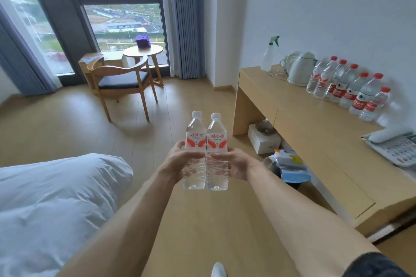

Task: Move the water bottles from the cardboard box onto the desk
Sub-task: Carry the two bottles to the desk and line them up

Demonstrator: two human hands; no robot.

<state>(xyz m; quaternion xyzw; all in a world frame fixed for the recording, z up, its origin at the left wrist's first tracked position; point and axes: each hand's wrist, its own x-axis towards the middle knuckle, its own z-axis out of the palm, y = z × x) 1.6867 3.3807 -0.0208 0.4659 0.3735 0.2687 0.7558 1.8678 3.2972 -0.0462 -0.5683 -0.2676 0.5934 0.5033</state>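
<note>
Two white-capped water bottles (205,153) are held upright and touching over the floor, the left hand (177,159) curled round one and the right hand (234,163) round the other. A row of red-capped bottles (351,87) already stands at the back of the desk (299,117) beside the kettle (300,69), so the job looks well along; the cardboard box is out of view. Bare desktop lies between that row and the front edge, near the telephone (396,148).

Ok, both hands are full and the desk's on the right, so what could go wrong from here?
1. The two held bottles touch each other side by side; the left hand and right hand each grip only one, so a bump could loosen either.
2. The bottle row on the desk stands packed; setting down close could topple some.
</note>
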